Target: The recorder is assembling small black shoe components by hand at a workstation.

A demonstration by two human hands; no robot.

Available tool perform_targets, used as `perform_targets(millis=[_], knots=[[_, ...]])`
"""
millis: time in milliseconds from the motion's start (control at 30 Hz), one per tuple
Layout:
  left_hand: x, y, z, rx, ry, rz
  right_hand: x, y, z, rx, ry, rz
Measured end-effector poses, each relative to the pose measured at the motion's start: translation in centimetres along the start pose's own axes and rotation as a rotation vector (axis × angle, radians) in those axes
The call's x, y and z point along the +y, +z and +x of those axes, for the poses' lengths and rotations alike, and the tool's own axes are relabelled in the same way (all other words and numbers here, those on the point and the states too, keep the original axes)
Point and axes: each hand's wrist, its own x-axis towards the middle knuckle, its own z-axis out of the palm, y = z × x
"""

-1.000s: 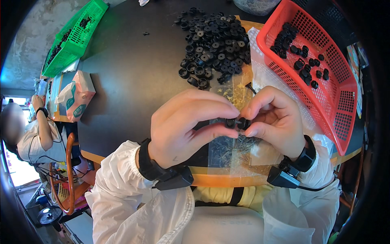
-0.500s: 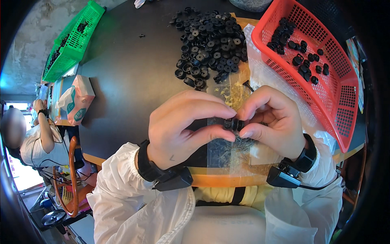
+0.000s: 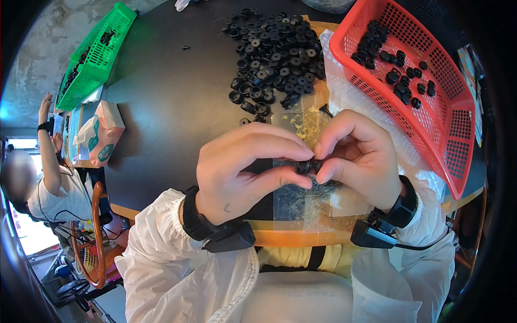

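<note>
Between the thumbs and fingertips of both hands sits a small black wheel-like plastic part, held just above the table's near edge. My left hand pinches its left side. My right hand closes on its right side, and the fingertips hide much of it. Beneath the hands lies a scatter of thin metal pins, partly covered by them. A black stemmed piece rests just beyond my right fingers. Farther out spreads a large pile of black round caps with centre holes.
A red mesh basket at the right holds several black wheel pieces, with bubble wrap beside it. At the left stand a tissue box and a green basket of black parts. A co-worker sits at far left.
Both my hands keep their pinch on the black part, with only slight finger shifts. The co-worker at the left has raised an arm up beside the green basket.
</note>
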Motion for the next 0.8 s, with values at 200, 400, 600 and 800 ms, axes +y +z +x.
perform_targets(millis=[200,400,600,800], knots=[[0.04,0.11,0.15,-0.014,-0.014,0.020,-0.17,-0.06,0.06,0.047,-0.018,-0.119],[0.06,-0.05,0.29,-0.043,0.041,0.142,-0.40,-0.07,0.08,0.066,-0.021,-0.134],[-0.26,0.28,-0.04,0.029,0.057,0.167,-0.50,0.08,0.40,0.107,0.078,0.005],[-0.32,0.32,0.24,-0.006,0.071,0.127,-0.01,-0.46,0.49,-0.119,-0.033,-0.194]])
